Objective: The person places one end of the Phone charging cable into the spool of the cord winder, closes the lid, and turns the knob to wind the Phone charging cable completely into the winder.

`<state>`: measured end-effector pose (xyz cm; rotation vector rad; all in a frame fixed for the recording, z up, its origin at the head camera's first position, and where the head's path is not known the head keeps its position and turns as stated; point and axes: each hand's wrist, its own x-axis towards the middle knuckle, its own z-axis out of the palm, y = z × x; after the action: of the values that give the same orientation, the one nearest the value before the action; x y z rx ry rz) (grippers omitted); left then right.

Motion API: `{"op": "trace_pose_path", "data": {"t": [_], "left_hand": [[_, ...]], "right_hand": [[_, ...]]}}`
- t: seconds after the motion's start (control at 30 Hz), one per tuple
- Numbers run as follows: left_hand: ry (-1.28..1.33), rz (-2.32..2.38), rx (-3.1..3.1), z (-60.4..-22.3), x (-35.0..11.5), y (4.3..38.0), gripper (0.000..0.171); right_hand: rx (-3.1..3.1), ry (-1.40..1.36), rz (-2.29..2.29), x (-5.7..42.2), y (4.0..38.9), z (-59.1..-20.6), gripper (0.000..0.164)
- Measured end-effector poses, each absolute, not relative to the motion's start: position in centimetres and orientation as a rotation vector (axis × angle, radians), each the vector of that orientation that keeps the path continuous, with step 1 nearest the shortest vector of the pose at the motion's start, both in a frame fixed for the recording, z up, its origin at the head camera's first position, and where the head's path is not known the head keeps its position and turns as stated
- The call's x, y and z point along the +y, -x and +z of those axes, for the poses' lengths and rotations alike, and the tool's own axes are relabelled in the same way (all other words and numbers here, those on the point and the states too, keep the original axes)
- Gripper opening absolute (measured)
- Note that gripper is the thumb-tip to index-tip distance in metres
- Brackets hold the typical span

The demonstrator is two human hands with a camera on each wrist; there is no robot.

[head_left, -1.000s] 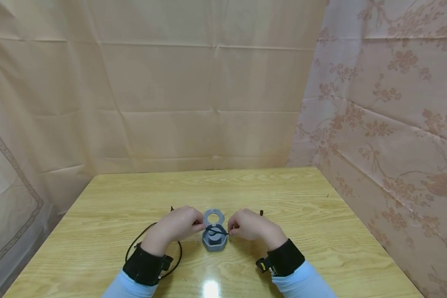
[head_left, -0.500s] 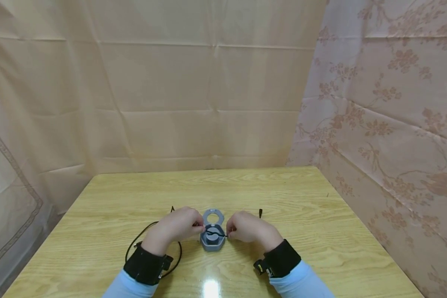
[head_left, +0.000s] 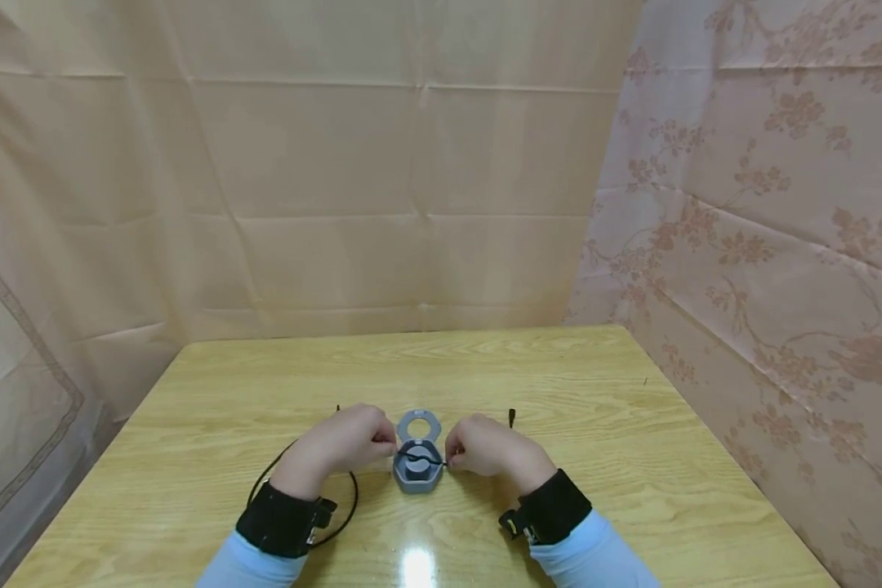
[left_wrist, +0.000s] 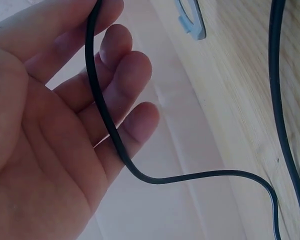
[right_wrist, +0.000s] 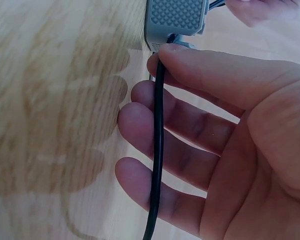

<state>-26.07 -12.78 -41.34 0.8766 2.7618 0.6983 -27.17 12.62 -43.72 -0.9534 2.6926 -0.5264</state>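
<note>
A grey hexagonal case (head_left: pixel 418 482) stands on the table between my hands, its ring-shaped lid (head_left: pixel 404 427) swung open on the far side. A black cable (left_wrist: pixel 105 117) passes across the inside of the case, over a round hub. My left hand (head_left: pixel 349 441) pinches the cable just left of the case with thumb and index finger; the other fingers are loosely bent. At the right side my right hand (head_left: pixel 488 447) pinches the cable (right_wrist: pixel 158 130) close to the case's textured wall (right_wrist: pixel 177 15). From there it runs down across the palm side of the fingers.
A loop of the cable (head_left: pixel 354 498) lies on the wooden table (head_left: pixel 265 367) around my left wrist. One black cable end (head_left: pixel 511 418) sticks up behind my right hand. Cloth curtains (head_left: pixel 323 163) hang behind and beside the table.
The case has shifted slightly to the left, and my right hand has moved a little left with it. Both hands keep pinching the cable, which still crosses the open case.
</note>
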Motion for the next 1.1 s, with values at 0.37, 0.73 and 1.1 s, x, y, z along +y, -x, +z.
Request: {"op": "trace_pose_path", "data": {"t": [0.37,0.73,1.1], "left_hand": [[-0.870,0.554,2.871,-41.3,-12.6,25.7,0.013],[-0.847,0.641,2.801,-42.1,-12.7,25.7,0.023],[-0.788,0.635,2.797,-42.8,-12.4,25.6,0.017]], "right_hand": [[2.686,0.950,-0.558,12.8,27.2,-43.8,0.011],[2.697,0.939,-0.562,12.7,27.1,-43.9,0.012],[2.696,0.934,-0.552,12.7,27.1,-43.9,0.012]]}}
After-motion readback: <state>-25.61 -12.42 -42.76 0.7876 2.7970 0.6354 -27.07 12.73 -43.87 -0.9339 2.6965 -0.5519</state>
